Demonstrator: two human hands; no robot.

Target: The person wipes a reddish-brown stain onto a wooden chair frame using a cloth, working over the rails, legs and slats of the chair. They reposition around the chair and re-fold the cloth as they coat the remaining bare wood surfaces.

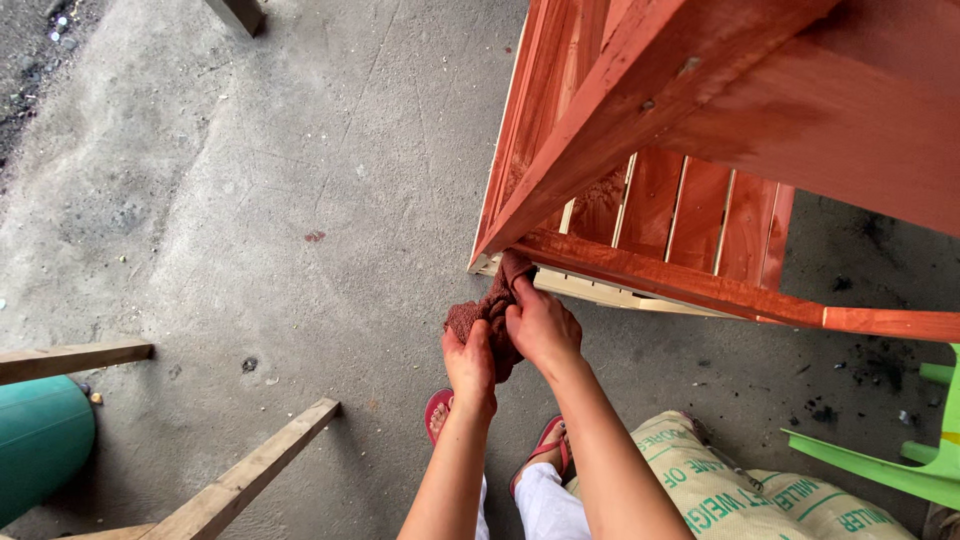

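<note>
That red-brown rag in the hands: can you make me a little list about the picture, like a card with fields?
left hand: grips the crumpled red-brown cloth rag from below
right hand: grips the same rag from the side
rag: its top end touches the corner of the red-stained slatted wooden frame
feet: in red flip-flop sandals
floor: grey concrete
nearby: printed tan woven sack, green plastic chair, teal barrel

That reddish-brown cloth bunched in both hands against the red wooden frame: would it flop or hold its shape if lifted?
The reddish-brown cloth would probably flop: it already crumples into folds between the left hand and right hand. It looks light, since loose grips hold it. It seems unlikely to slip, as its surface looks nubby, perhaps damp with stain like the red-stained wooden frame.
</note>
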